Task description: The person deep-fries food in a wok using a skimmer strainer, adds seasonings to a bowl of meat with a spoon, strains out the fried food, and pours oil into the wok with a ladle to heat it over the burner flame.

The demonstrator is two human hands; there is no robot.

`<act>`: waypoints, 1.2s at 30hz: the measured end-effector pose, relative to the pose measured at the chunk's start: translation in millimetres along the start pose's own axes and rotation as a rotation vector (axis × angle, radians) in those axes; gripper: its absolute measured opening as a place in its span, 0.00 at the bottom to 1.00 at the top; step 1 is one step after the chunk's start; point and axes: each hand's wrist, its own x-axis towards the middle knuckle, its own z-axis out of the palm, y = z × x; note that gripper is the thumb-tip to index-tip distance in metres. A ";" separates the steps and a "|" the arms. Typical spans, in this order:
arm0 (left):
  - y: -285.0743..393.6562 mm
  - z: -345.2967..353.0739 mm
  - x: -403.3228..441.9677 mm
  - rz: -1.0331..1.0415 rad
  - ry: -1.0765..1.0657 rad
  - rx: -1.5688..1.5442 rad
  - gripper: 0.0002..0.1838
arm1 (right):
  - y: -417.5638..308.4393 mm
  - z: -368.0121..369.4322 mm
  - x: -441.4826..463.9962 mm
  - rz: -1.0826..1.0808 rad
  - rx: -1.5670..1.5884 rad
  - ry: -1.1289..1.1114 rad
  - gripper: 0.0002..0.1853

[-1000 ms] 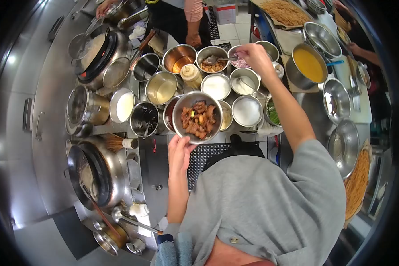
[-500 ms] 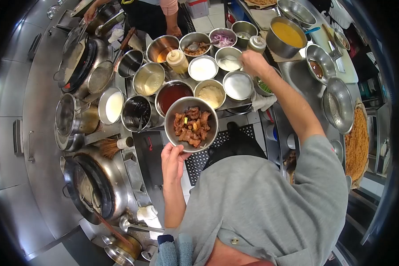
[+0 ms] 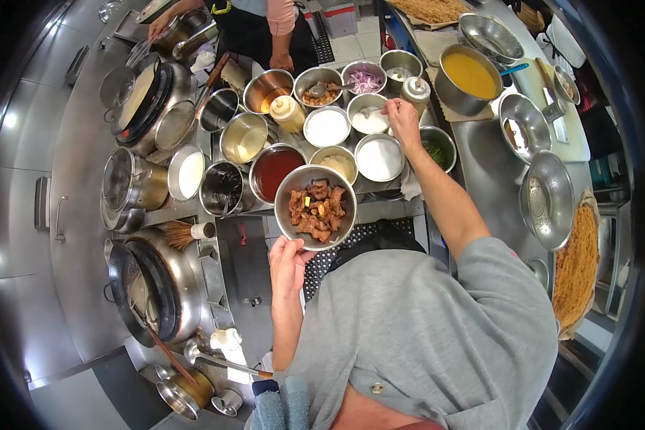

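My left hand [image 3: 288, 264] is closed on the near rim of a steel bowl [image 3: 282, 223], thumb on the edge. Browned, sauced meat pieces [image 3: 321, 210] with yellowish bits lie in that bowl. Up ahead, my right hand [image 3: 403, 123] reaches over the right rim of a small bowl of white powder [image 3: 373, 123]. A spoon [image 3: 368, 112] lies in the powder, and my closed fingers are at its handle end, mostly covering it. Just beyond that hand stands a squeeze bottle [image 3: 416, 89]. Another bowl of white seasoning [image 3: 379, 158] sits in front of my right wrist.
Several sauce and ingredient pots surround the hands, including dark red sauce [image 3: 274, 174] and sliced red onion [image 3: 365, 82]. Woks [image 3: 137, 294] stand at the left. A pot of yellow liquid [image 3: 470, 79] is at the right. Another person's hand [image 3: 281, 61] rests at the far side.
My right hand has moved slightly left and down, closer to the powder bowl. The view has shifted a little, and the held bowl appears slightly lower and further right.
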 end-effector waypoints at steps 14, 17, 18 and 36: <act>-5.5 11.2 21.8 -0.014 -0.054 0.036 0.09 | 6.7 -1.5 2.0 0.152 0.241 0.075 0.15; -6.0 7.9 26.2 -0.018 -0.065 0.044 0.09 | -4.1 -10.7 -3.9 0.214 0.360 0.082 0.15; -6.9 6.5 28.5 -0.017 -0.067 0.044 0.10 | -5.8 -13.4 -5.2 0.229 0.410 0.091 0.15; -8.9 38.4 74.7 -0.058 -0.161 0.023 0.05 | -129.7 -98.8 -78.7 -0.217 0.237 -0.126 0.16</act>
